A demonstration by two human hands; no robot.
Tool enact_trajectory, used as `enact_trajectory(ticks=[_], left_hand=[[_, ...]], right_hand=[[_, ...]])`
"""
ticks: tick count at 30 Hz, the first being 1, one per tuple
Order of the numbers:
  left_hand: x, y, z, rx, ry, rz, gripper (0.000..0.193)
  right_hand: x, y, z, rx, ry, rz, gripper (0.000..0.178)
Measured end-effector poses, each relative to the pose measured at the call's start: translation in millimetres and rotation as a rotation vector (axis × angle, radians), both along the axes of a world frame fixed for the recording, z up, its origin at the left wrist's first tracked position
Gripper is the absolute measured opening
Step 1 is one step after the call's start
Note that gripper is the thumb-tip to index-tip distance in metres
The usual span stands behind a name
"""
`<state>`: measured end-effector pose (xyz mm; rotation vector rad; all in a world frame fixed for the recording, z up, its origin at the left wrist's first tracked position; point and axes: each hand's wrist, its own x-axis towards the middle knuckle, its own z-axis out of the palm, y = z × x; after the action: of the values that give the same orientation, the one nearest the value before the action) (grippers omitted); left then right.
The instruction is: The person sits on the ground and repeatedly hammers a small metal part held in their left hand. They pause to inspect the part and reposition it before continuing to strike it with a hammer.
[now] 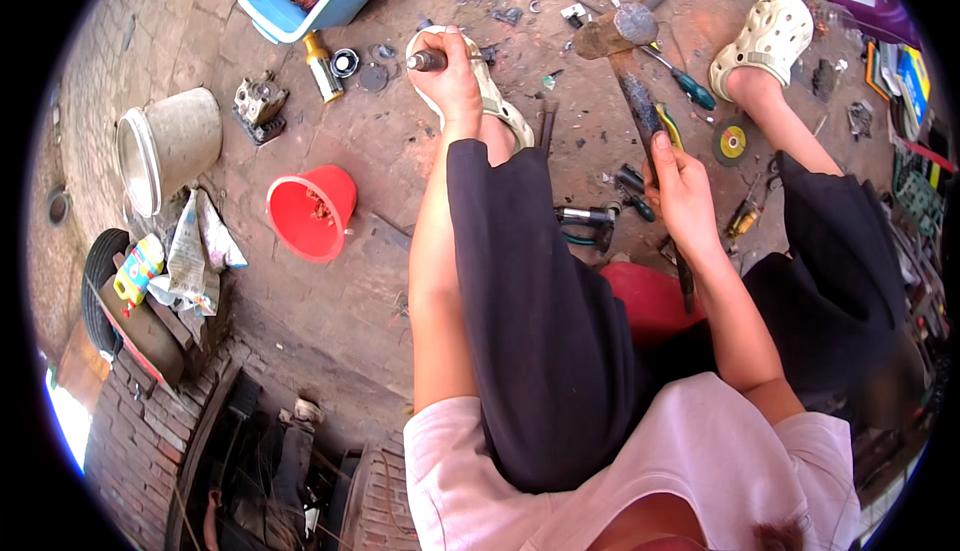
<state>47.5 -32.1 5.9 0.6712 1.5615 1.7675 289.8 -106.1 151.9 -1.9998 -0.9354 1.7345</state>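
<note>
Left hand (461, 81) closed round metal rod (428, 60), upper centre of frame; right hand (682, 196) wrapped round hammer (637, 101), right of centre. Both gripped — rod and hammer apart; amount done or left unclear.

Rough wkshp — screwdrvr (692, 90), grinding disc (731, 142) on flr (385, 166).

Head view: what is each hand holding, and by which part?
The right hand holds a hammer around the middle of its handle. The left hand grips a dark rod; one end sticks out, but the gripped part is hidden.
</note>
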Motion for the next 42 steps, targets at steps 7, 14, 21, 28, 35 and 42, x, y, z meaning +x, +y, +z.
enact_trajectory(ticks=[7,14,21,28,35,42], left_hand=[[1,6,2,0.052,-0.083,-0.021,0.031],[5,5,1,0.033,-0.041,-0.024,0.032],[0,7,-12,0.053,0.013,-0.013,0.034],[6,8,-2,0.039,-0.04,0.001,0.034],[0,9,-19,0.054,0.182,-0.042,0.031],[10,11,-5,-0.006,0.287,-0.107,0.036]], right_hand=[[-2,-1,-2,-0.003,-0.048,0.029,0.055],[1,-2,-5,-0.005,-0.026,0.041,0.055],[-1,-1,-4,-0.02,-0.004,0.038,0.054],[-1,-2,-6,-0.021,0.0,0.051,0.054],[-1,-2,-7,-0.051,-0.03,0.058,0.055],[-3,2,-5,-0.021,-0.042,0.093,0.055]])
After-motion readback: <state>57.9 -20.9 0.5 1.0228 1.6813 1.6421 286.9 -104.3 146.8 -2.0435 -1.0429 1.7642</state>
